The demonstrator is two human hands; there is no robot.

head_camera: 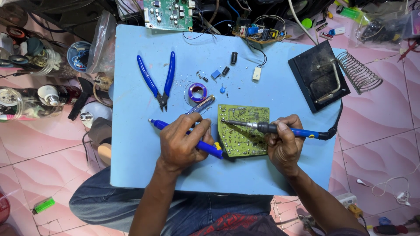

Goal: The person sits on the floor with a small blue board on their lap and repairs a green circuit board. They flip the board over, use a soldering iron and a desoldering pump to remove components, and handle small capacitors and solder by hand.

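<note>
A green circuit board (243, 130) lies solder-side up on a light blue tabletop (140, 161). My right hand (284, 146) grips a blue-handled soldering iron (271, 127) whose tip rests on the board's upper left part. My left hand (181, 142) holds a blue desoldering pump (209, 149), its yellow-tipped nozzle right at the board's lower left edge. A metal tweezer-like tool (202, 105) pokes out above my left hand.
Blue-handled cutters (158, 81) lie at the upper left, a purple solder spool (197, 92) beside them. Small capacitors (233, 57) are scattered above the board. A black iron stand (318, 81) with a wire coil (359, 72) sits at the right. More boards (168, 14) lie at the far edge.
</note>
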